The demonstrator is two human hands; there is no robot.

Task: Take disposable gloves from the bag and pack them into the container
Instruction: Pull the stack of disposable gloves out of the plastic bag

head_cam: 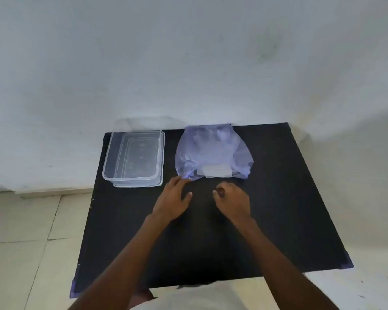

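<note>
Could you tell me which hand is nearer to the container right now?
Left. The left hand is just right of the container's near corner, fingertips at the bag's edge. The right hand is farther right, below the bag's middle.

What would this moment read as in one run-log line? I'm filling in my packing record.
phase: reaching for bag | left hand: open, fingertips at bag edge | right hand: curled, empty | container: open, empty
</note>
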